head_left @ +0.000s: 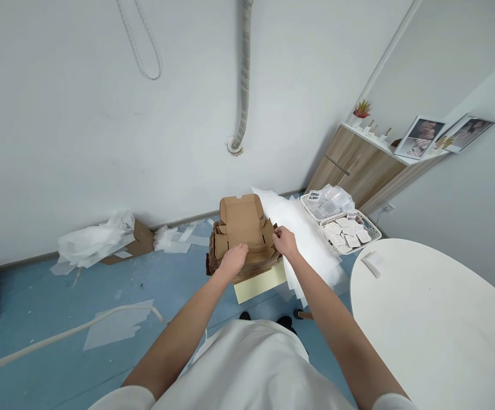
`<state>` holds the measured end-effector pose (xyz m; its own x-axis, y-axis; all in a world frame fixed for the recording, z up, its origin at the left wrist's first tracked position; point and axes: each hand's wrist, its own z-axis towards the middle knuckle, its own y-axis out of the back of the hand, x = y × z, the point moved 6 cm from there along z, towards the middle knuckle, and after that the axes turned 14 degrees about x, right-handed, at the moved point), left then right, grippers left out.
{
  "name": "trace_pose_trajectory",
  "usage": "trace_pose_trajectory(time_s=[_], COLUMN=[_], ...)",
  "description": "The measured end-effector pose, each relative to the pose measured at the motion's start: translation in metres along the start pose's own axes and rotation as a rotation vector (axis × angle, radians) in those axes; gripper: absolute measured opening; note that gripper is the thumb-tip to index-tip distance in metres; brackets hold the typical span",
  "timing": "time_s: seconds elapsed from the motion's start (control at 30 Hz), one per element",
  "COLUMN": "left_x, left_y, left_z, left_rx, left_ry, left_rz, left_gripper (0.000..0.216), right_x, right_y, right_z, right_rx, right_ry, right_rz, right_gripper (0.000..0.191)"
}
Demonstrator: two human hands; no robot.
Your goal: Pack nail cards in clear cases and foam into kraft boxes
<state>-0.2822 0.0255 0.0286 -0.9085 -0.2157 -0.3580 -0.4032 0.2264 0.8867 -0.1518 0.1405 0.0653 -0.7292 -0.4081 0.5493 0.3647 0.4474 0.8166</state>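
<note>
A brown cardboard mailer box [242,219], partly folded with its lid panel spread away from me, lies on top of a pile of flattened boxes [213,263]. At its near left part my left hand [234,261] is closed, with bent fingers on the cardboard. My right hand [286,241] pinches the side flap at the box's right. Its fingertips are partly hidden by the flap. Below the pile a pale yellow surface [261,283] shows at the near side.
White sheets [287,228] lie right of the pile. Beyond them stand a basket of clear bags [330,202] and a basket of white packets [347,233]. A round white table [435,319] fills the right side. Wrapping material [95,239] and a hose [59,340] lie on the left.
</note>
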Motion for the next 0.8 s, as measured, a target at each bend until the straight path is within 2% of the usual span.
trace_pose_trajectory(time_s=[0.1, 0.13, 0.23, 0.37, 0.47, 0.53, 0.6, 0.7, 0.8], left_x=[-0.001, -0.001, -0.001, -0.003, -0.009, -0.015, -0.021, -0.031, -0.041], left_y=[0.001, 0.001, 0.005, 0.022, 0.035, 0.039, 0.039, 0.030, 0.020], left_z=[-0.001, -0.002, -0.004, -0.011, -0.022, -0.030, -0.038, -0.046, -0.052], left_rx=[-0.015, -0.021, -0.063, -0.206, -0.334, -0.400, -0.442, -0.438, -0.409], left_ry=[-0.025, -0.029, -0.030, -0.035, -0.070, -0.103, -0.141, -0.209, -0.270], left_rz=[0.021, 0.023, 0.005, -0.045, -0.094, -0.126, -0.141, -0.130, -0.127], left_gripper=[0.026, 0.026, 0.025, 0.026, 0.025, 0.023, 0.022, 0.022, 0.022], right_x=[0.005, 0.009, 0.012, 0.001, -0.009, -0.012, -0.013, -0.018, -0.014], right_y=[0.000, -0.006, -0.033, -0.055, -0.059, -0.053, -0.037, 0.006, 0.037], right_z=[-0.031, -0.041, -0.062, -0.067, -0.064, -0.064, -0.066, -0.067, -0.063], right_rx=[-0.129, -0.109, 0.062, 0.127, 0.163, 0.199, 0.196, 0.033, -0.029], right_ry=[0.086, 0.137, 0.229, 0.167, 0.143, 0.175, 0.214, 0.163, 0.058], right_rz=[-0.039, -0.100, -0.250, -0.363, -0.319, -0.202, -0.001, 0.298, 0.243], right_gripper=[0.026, 0.025, 0.018, 0.022, 0.031, 0.044, 0.062, 0.074, 0.076])
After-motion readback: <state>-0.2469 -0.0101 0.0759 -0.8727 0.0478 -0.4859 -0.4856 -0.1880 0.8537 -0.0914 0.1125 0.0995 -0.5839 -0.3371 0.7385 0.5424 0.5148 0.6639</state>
